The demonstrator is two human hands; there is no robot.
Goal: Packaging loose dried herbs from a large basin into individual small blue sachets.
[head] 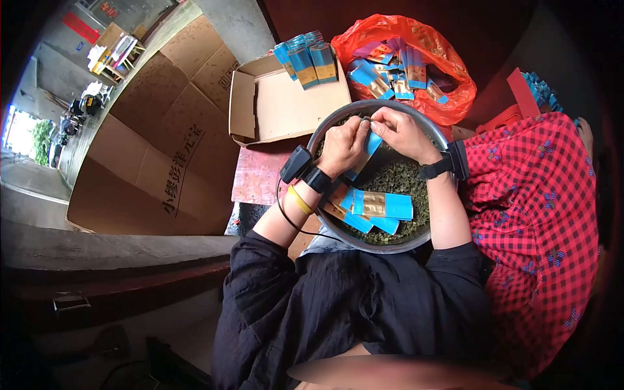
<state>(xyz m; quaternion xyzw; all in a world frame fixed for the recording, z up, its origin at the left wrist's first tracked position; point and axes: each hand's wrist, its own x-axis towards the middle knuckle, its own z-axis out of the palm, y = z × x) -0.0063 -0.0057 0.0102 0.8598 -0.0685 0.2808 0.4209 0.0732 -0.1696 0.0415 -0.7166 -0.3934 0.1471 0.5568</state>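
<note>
Both hands meet over a round metal basin (327, 119) of dried green leaves (402, 178). Between them is a blue and gold packet (371, 144), slanting down to the left. My left hand (343, 145) grips its upper edge, with the thumb near the top. My right hand (400, 134) pinches the same top end with thumb and fingertips. What lies inside the packet is hidden. Below the hands, several flat blue and gold packets (399, 205) lie overlapping on the leaves, some partly under my left wrist.
An open cardboard box (287, 109) holds stacked blue packets (312, 63) at its back. Beside it, a red plastic bag (460, 92) contains more packets. A large cardboard sheet (146, 161) stands left. A person in a red checked garment (531, 219) sits close on the right.
</note>
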